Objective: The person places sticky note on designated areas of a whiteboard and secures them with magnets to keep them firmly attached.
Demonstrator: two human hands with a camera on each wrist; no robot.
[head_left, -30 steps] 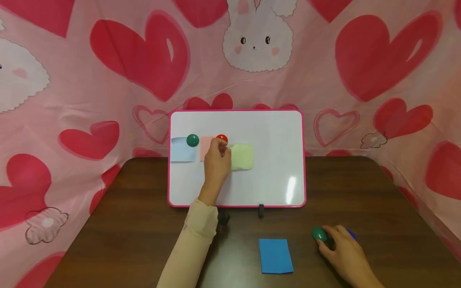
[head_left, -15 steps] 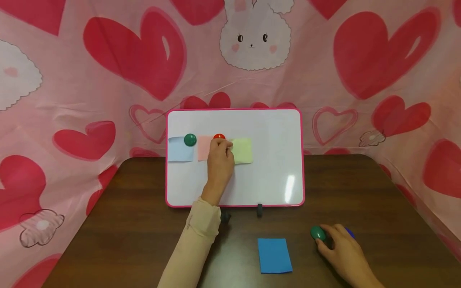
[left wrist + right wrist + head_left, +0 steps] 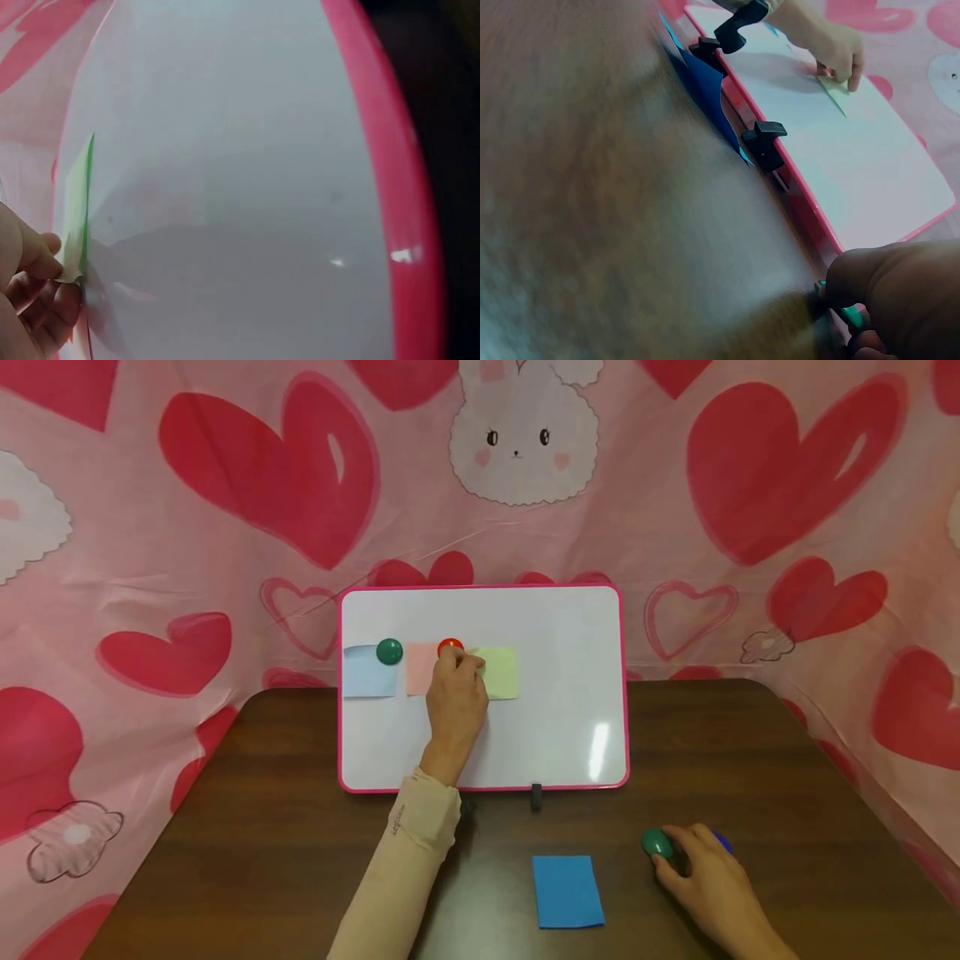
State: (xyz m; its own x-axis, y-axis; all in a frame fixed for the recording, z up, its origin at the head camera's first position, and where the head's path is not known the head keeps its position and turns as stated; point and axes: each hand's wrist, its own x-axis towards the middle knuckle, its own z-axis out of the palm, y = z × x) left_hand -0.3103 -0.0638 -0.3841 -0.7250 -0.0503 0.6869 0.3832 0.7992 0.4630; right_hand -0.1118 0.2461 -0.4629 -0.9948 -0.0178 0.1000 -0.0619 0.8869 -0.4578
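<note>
At the whiteboard (image 3: 558, 710), my left hand (image 3: 457, 702) pinches a pale green sticky note (image 3: 501, 672) by its left side. Seen from the left wrist, the note (image 3: 78, 195) stands edge-on along the board, its lower corner between thumb and fingers. To the left, a pink sticky note (image 3: 420, 668) with a red round magnet (image 3: 451, 646) is partly covered by that hand. A light blue note (image 3: 367, 673) hangs at the far left under a green magnet (image 3: 389, 652). My right hand (image 3: 712, 881) holds another green round magnet (image 3: 657, 843) between thumb and fingers, low over the table.
A bright blue sticky-note pad (image 3: 567, 892) lies on the brown table (image 3: 300, 860) in front of the board. A blue magnet (image 3: 723, 842) shows behind the right hand. Black feet (image 3: 536, 797) support the board's lower edge. A pink heart-print cloth (image 3: 420, 527) hangs behind.
The pale green note has moved up the board to about the pink note's height and looks flatter. My right hand stays put with its green magnet. The head view has shifted slightly.
</note>
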